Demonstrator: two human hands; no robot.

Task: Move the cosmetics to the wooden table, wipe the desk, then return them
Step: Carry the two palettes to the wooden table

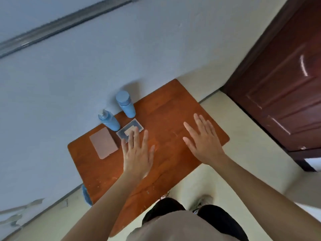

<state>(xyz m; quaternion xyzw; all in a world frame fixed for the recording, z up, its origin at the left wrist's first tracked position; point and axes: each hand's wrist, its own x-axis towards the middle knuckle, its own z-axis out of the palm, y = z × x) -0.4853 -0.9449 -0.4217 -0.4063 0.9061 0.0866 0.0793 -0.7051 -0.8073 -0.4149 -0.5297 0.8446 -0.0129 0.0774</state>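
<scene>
On the wooden table (170, 153) stand two light blue bottles against the wall: a pump bottle (109, 121) and a taller capped bottle (126, 104). A pinkish-brown box (103, 142) lies left of them. A dark blue flat compact (130, 131) lies between the bottles and my left hand (137, 150), whose spread fingertips partly cover its near edge. My right hand (202, 140) hovers flat over the table's right half, fingers apart, holding nothing.
The table stands against a pale blue wall (86, 66). A dark brown door (281, 87) is at the right. A blue cloth-like thing (86, 195) hangs at the table's left near edge. My legs and a shoe (203, 202) are on the cream floor.
</scene>
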